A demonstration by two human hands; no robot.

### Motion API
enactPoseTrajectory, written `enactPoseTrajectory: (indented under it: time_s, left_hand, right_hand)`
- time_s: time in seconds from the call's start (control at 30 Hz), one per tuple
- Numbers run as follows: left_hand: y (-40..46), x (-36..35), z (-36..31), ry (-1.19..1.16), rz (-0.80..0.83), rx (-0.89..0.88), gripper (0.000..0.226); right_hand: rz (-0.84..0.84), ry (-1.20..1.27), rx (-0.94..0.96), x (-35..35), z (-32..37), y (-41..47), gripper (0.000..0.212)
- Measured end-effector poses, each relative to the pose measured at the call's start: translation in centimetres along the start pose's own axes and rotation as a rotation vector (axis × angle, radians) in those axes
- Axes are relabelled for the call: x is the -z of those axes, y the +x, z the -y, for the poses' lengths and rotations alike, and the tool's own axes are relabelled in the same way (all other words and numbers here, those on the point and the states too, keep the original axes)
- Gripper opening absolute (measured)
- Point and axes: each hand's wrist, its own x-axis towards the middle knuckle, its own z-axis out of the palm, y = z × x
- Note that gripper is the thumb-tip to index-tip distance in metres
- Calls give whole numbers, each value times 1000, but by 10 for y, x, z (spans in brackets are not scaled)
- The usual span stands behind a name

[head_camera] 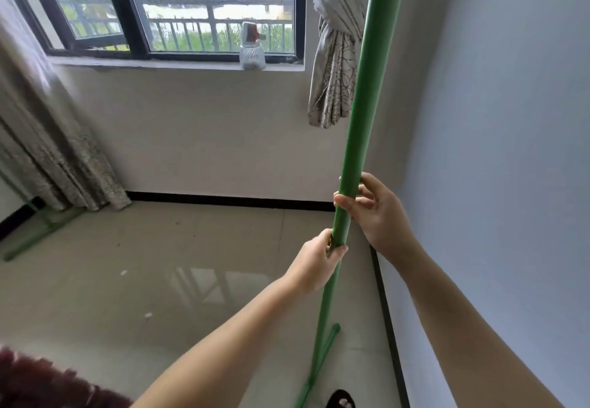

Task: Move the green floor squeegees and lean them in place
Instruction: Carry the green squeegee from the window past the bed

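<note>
A green floor squeegee (360,94) stands nearly upright in front of me, its long pole rising past the top of the frame and its green blade (319,366) resting on the tiled floor beside the right wall. My left hand (314,262) is wrapped around the pole low down. My right hand (372,206) holds the pole just above it, thumb and fingers pinching the shaft. A second green squeegee (41,232) stands at the far left, its blade on the floor and its pole partly hidden by the long curtain.
A white wall (495,152) runs along the right with a black skirting board. A window with a glass jar (252,55) on its sill is ahead. A knotted curtain (338,56) hangs by the pole. A dark red cloth (38,382) lies bottom left, and a sandalled foot (341,401) shows below.
</note>
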Motion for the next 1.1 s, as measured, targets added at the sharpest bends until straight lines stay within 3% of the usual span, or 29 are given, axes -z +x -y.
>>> enactPoseTrajectory:
  time_s: [0.2, 0.5, 1.1]
  left_hand:
    - [-123, -5, -1, -19, -74, 64, 9]
    - [-296, -27, -18, -80, -333, 159, 13]
    - [-693, -46, -40, -99, -235, 231, 11]
  right_hand:
    - [70, 1, 13, -21, 45, -102, 21]
    - [264, 35, 63, -46, 102, -236, 18]
    - [287, -96, 166, -106, 245, -603, 33]
